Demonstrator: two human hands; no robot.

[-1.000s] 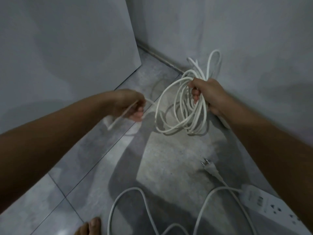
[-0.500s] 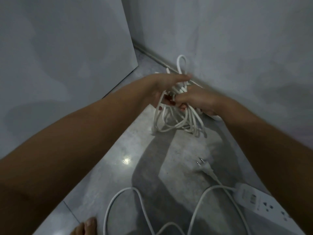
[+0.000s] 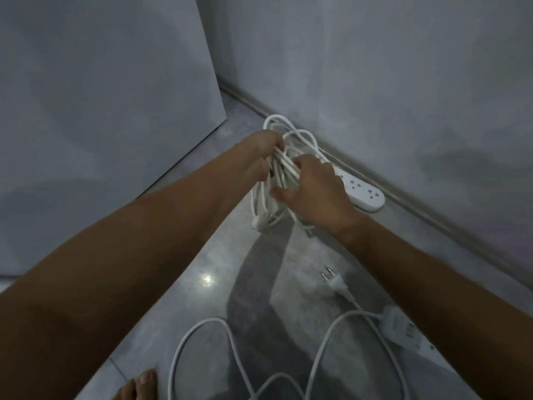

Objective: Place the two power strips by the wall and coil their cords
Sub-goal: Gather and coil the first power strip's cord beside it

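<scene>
A white power strip [image 3: 364, 191] lies on the floor along the right wall's base. Its coiled white cord [image 3: 284, 145] is bunched just left of it, loops hanging down to the floor. My left hand [image 3: 259, 157] grips the coil from the left. My right hand [image 3: 313, 190] holds the coil from the right, thumb spread, hiding part of the strip. A second white power strip [image 3: 403, 327] lies near the lower right, partly under my right forearm. Its plug [image 3: 334, 281] rests on the floor and its cord [image 3: 230, 342] loops loose across the bottom.
A grey panel [image 3: 101, 111] leans or stands at the left, leaving a narrow floor gap to the corner. The right wall [image 3: 403, 82] has a low skirting. My bare toes [image 3: 141, 385] show at the bottom edge on the tiled floor.
The coil went from raised in my right hand to low beside the wall. My left hand came across from the loose cord end and joined on the bundle. The first power strip now shows.
</scene>
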